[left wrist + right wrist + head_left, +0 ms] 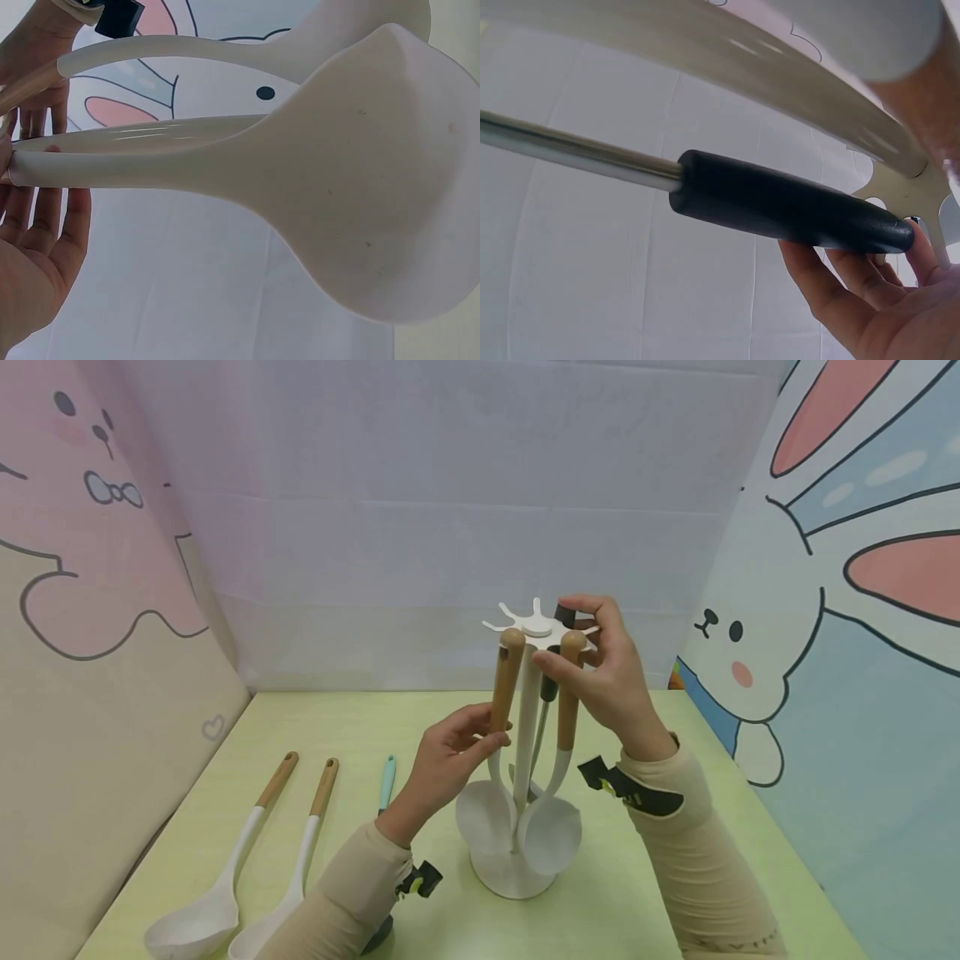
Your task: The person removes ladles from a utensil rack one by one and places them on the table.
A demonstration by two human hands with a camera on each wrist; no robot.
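A white rotating-style utensil stand [522, 710] rises from a round base, with a spoked top. On its left side hangs a white ladle [483, 818] by its wooden handle; my left hand [450, 752] pinches the lower part of that handle. Another white ladle [552, 835] with a wooden handle hangs at the front right. Behind it is a utensil with a black handle [787, 202] and a metal shaft [577, 150]. My right hand [618, 681] grips the top of this black handle by the spokes, its thumb beside the right wooden handle. The black-handled utensil's head is mostly hidden behind the ladles.
Left of the stand, two white utensils with wooden handles lie on the pale green table: a ladle [198, 922] and a second one [300, 852] partly under my left sleeve. A utensil with a turquoise handle [387, 785] lies nearer the stand. Printed cloth walls [465, 527] enclose the table.
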